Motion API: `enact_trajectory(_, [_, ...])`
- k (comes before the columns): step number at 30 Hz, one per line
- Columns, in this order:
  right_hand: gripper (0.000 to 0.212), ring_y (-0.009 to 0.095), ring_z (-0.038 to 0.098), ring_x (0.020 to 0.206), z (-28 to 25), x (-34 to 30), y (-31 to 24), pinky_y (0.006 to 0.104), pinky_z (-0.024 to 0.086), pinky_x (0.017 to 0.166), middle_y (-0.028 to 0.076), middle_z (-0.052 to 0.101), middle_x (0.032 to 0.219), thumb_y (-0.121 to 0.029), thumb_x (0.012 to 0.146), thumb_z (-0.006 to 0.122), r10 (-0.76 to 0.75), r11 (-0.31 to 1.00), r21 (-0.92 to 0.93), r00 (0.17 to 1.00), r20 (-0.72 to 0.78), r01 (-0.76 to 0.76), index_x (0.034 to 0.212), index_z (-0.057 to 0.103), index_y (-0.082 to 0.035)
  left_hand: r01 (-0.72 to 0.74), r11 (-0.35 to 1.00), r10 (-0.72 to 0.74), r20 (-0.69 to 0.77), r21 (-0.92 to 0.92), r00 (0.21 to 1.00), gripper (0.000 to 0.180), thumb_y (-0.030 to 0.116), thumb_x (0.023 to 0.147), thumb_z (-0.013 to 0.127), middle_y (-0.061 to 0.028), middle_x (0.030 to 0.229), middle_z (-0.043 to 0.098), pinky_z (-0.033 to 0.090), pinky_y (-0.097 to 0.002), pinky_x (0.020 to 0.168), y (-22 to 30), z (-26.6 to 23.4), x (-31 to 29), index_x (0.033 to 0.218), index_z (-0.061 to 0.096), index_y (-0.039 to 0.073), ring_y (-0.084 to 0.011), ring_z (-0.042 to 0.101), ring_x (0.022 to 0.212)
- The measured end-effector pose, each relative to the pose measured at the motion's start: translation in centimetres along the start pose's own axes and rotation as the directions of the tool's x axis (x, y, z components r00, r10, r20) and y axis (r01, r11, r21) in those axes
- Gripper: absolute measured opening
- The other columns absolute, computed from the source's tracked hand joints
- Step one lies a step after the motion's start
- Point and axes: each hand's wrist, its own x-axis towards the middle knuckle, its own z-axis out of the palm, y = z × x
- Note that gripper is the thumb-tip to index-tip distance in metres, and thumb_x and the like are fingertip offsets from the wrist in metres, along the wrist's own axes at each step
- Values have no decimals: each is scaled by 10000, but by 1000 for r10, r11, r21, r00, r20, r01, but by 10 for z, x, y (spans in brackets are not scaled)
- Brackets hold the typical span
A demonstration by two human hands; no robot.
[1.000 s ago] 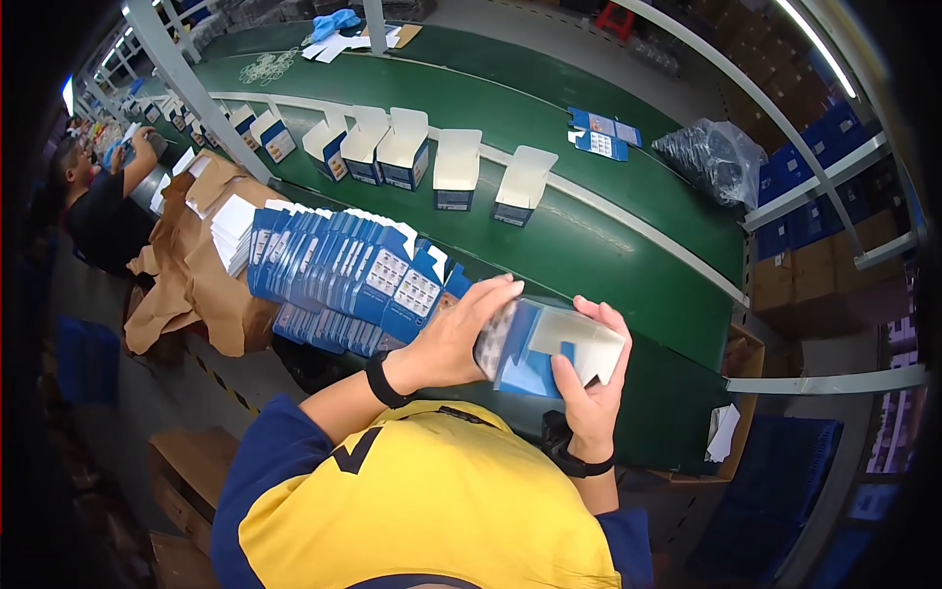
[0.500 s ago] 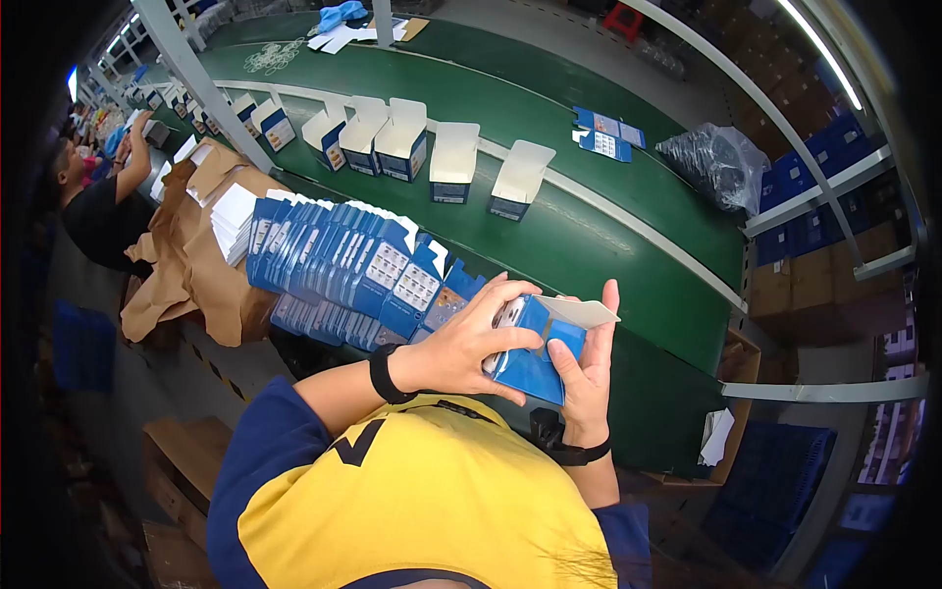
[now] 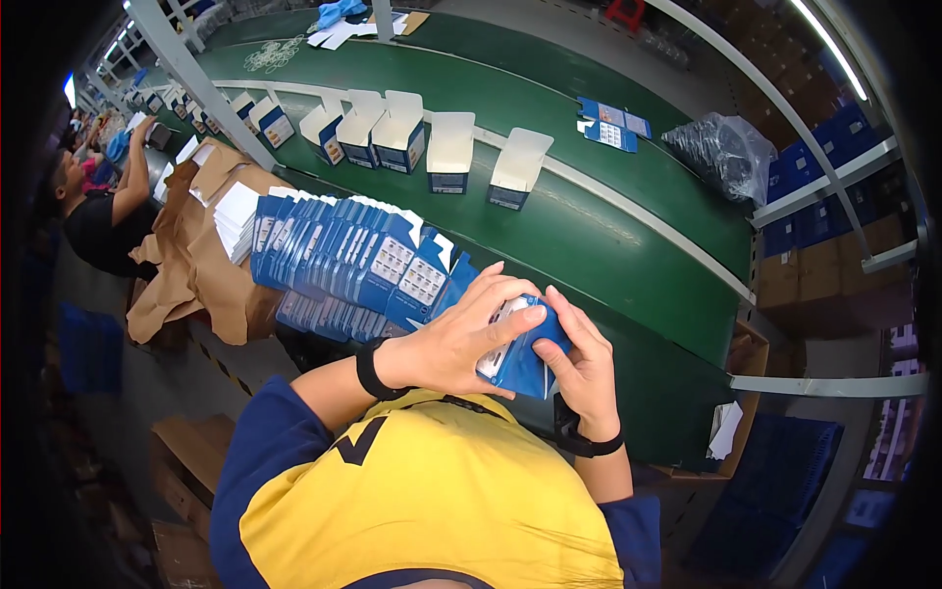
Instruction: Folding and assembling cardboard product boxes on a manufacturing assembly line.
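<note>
A small blue carton (image 3: 525,371) is gripped between my two hands, in front of my chest. My left hand (image 3: 459,339) wraps its left side, with the thumb lying across the upper face. My right hand (image 3: 587,365) closes round the right side, thumb pressed on the blue panel and fingers over the far edge. The carton's far end is partly hidden by my fingers. Just left of my left hand lie overlapping rows of flattened blue cartons (image 3: 329,250) with white flaps.
Open-topped cartons (image 3: 449,152) stand in a row along the green conveyor (image 3: 608,231). Beyond are a flattened carton (image 3: 610,126) and a clear plastic bag (image 3: 724,157). Brown paper (image 3: 206,285) and a white stack (image 3: 235,218) lie left. Another person (image 3: 108,211) works far left.
The carton's white flap, which stuck out beside my right hand, no longer shows. My right fingers have drawn in over the carton's far edge, and my left thumb has shifted slightly upward.
</note>
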Motion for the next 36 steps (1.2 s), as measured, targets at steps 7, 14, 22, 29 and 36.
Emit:
enact_trajectory(7, [505,253,587,1037,2,6,4,318,457,881,150,581,1169,-96,772,690,-70,966,-247,997,15,72,1252,536,-87,232,972,-230,60,-32,971,1109,248,570,843,-194,1286,340,165,-592,1050,3,3,-3,1435,153,172,-381,357,1206])
enact_trajectory(14, [456,261,607,1001,-3,4,1,319,467,862,147,601,1139,-121,794,674,-79,966,-243,996,43,88,1230,552,-67,175,983,-180,115,52,977,1104,302,614,819,-211,1348,269,166,-592,1053,-1,10,-6,1434,111,91,-393,301,1259])
enact_trajectory(22, [569,220,617,959,1,-4,10,317,469,834,168,630,1060,-275,935,501,-47,999,-22,979,-199,43,1404,284,-38,122,992,-123,37,39,992,1154,352,608,824,-245,1397,198,258,-509,1051,-13,41,-6,1427,70,47,-421,248,1288])
enact_trajectory(29, [712,176,581,961,-10,5,6,297,447,854,191,561,1166,-506,942,347,196,979,0,946,-257,-203,1448,101,-71,468,666,-510,103,-581,854,1165,382,609,831,-252,1362,272,295,-440,1028,-12,38,-2,1432,70,62,-400,321,1254])
enact_trajectory(36, [685,196,559,1052,-27,-10,56,314,434,914,167,507,1250,-409,926,458,456,767,571,875,-161,-294,1430,174,-42,-63,998,62,8,24,998,1071,315,653,800,-172,1354,348,315,-472,1019,-34,21,9,1443,98,145,-368,353,1263])
